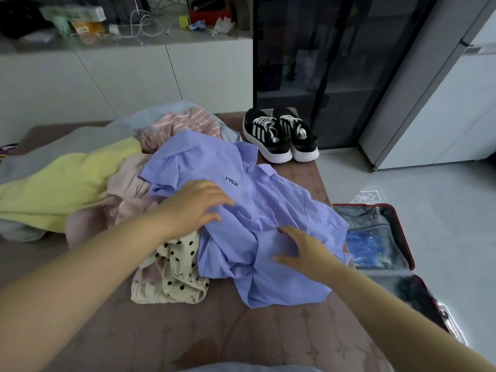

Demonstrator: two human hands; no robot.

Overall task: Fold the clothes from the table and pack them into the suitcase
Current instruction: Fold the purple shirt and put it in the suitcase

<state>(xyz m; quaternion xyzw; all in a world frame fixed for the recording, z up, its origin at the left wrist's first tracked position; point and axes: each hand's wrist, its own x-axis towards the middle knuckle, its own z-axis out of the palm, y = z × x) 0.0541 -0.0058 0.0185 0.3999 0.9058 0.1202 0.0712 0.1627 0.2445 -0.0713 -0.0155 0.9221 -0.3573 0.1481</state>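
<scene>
A lilac collared shirt (pixel 271 200) lies crumpled and spread across the brown table (pixel 241 331), on top of a heap of other clothes. My left hand (pixel 198 205) rests flat on its left part, fingers fairly straight. My right hand (pixel 303 251) lies on the shirt's lower middle, fingers spread over the cloth. Under the shirt sit a cream polka-dot garment (pixel 174 275), a pale pink garment (pixel 128 194), a yellow garment (pixel 61 186) and a pink striped one (pixel 185 124). The open suitcase (pixel 402 237) with a red rim lies on the floor to the right, with blue items inside.
A pair of black-and-white sneakers (pixel 281 135) stands at the table's far right corner. White cabinets (pixel 120 76) with a cluttered counter run along the back. A dark glass cabinet (pixel 322 63) and a white fridge (pixel 442 103) stand at the right, beside pale floor.
</scene>
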